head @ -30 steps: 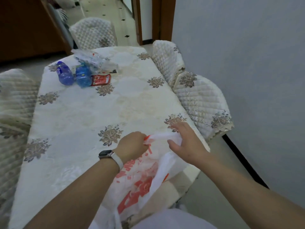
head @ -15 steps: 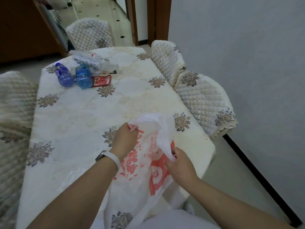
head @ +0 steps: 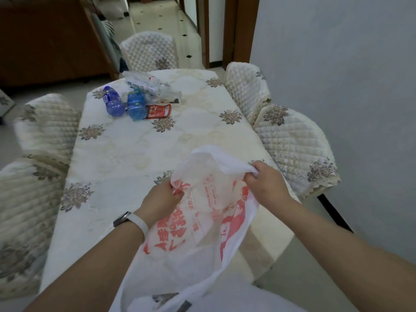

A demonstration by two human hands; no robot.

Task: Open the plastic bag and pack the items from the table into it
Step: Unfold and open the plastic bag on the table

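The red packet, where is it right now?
In the head view, the red packet lies flat at the far end of the table, just right of the nearer blue bottle and in front of the pile of clear wrappers.

A home dining room; clothed table (head: 126,158), quilted chair covers (head: 290,136)

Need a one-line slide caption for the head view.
Both hands, left and right, pull a white plastic bag open; bottles wait across the table.
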